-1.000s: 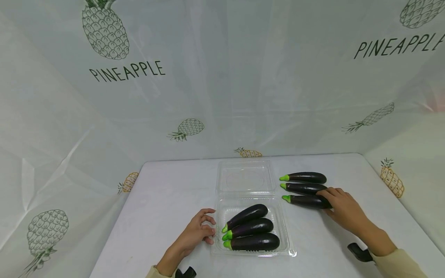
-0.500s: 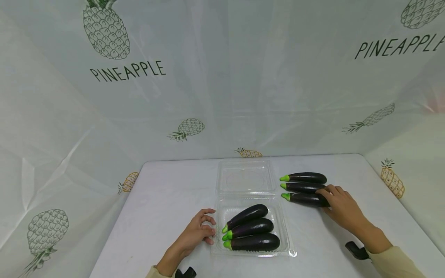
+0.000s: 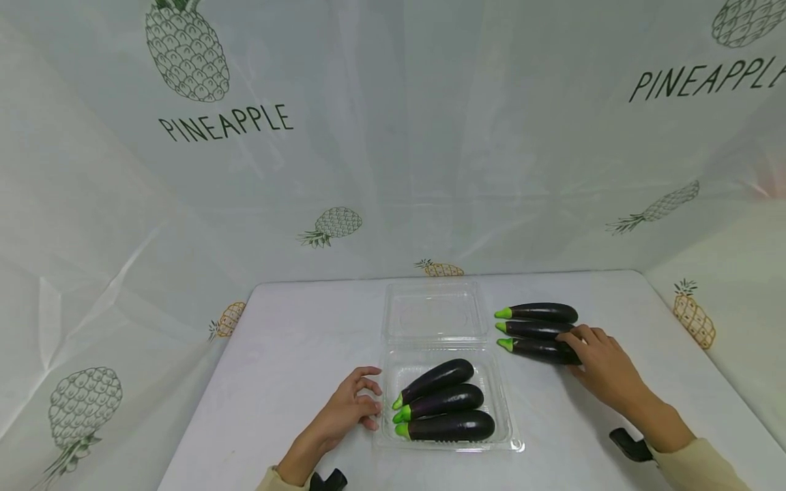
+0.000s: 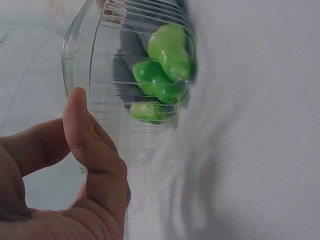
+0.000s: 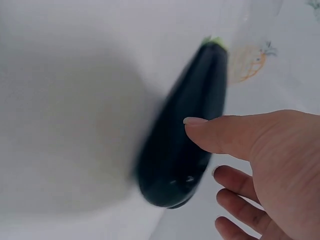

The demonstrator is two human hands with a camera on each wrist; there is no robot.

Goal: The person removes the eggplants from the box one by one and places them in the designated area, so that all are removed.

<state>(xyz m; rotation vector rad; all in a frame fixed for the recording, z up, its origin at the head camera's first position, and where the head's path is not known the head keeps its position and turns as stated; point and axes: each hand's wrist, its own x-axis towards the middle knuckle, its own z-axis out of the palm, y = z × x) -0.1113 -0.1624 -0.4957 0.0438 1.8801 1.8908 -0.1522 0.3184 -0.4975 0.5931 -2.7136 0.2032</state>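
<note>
pinching the nearest loose eggplant (image 3: 539,350), the right hand (image 3: 604,367) sits at its blunt end.

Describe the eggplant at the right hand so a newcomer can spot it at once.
On the white table, find the open clear container, then the row of three eggplants to its right. The target is the nearest eggplant, lowest of that row in the head view. Unlike its two neighbours, it is pinched by the right hand.

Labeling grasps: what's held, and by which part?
Right hand holds the nearest eggplant outside the container by its thick end. Left hand, beside the container's rim, shows no grip.
</note>
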